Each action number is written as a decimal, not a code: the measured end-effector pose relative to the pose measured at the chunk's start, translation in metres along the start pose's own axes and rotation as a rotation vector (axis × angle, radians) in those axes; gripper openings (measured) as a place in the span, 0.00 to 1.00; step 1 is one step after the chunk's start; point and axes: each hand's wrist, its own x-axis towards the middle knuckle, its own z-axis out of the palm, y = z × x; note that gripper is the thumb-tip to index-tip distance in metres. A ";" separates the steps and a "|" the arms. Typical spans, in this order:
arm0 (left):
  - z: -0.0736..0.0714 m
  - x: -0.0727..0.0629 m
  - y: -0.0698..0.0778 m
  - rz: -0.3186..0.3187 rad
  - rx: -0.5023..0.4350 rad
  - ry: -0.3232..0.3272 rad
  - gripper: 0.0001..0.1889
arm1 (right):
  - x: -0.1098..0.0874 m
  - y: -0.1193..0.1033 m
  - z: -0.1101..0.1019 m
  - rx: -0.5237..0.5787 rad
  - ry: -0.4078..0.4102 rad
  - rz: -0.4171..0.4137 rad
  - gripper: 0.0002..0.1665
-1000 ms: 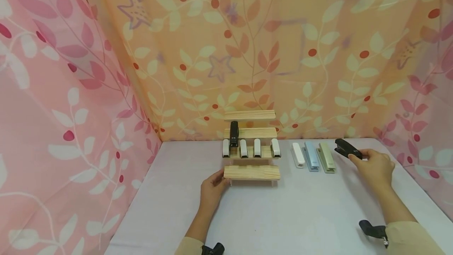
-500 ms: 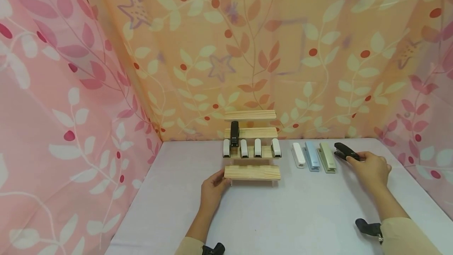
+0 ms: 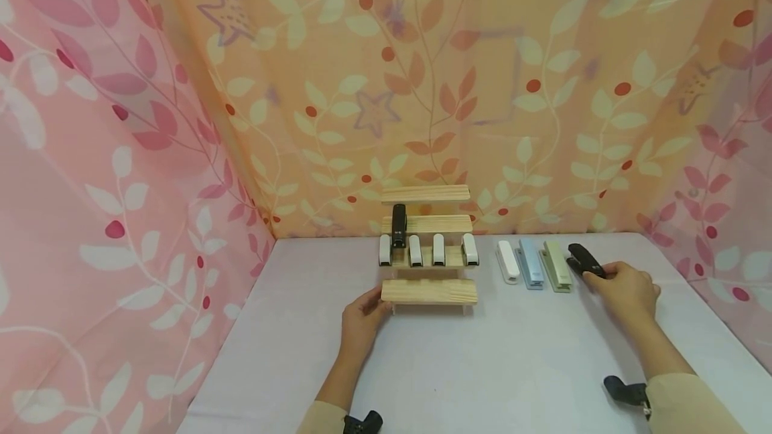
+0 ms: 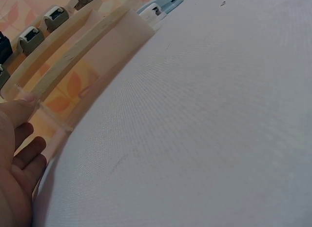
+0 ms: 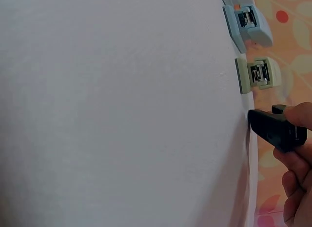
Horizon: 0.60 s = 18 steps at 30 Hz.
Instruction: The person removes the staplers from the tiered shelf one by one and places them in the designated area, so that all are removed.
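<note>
My right hand (image 3: 630, 292) grips a black stapler (image 3: 586, 260) by its near end, just right of a green stapler (image 3: 557, 266). In the right wrist view, thumb and fingers pinch the black stapler (image 5: 278, 130), its tip close over the table's far edge. My left hand (image 3: 363, 322) holds the left end of a stepped wooden rack (image 3: 429, 292); in the left wrist view its thumb lies at the plank end (image 4: 46, 85), fingers beside the clear support. On the rack, several white staplers (image 3: 438, 250) stand in a row, with another black stapler (image 3: 399, 225) one step higher.
A white stapler (image 3: 508, 262) and a blue stapler (image 3: 531, 264) lie left of the green one, in a row right of the rack. A white cloth covers the table (image 3: 512, 367). Floral curtains (image 3: 338, 86) hang behind and at both sides.
My right hand has shifted slightly left and toward me with the black stapler, which comes nearer the green stapler. My left hand stays at the rack.
</note>
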 end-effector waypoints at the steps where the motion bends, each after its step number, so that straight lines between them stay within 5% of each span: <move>1: 0.000 0.000 0.000 0.001 0.004 -0.002 0.25 | -0.001 0.000 0.000 -0.005 -0.013 0.005 0.32; 18: 0.000 0.001 -0.001 -0.005 -0.019 0.005 0.25 | -0.006 0.010 0.008 -0.058 -0.108 0.051 0.32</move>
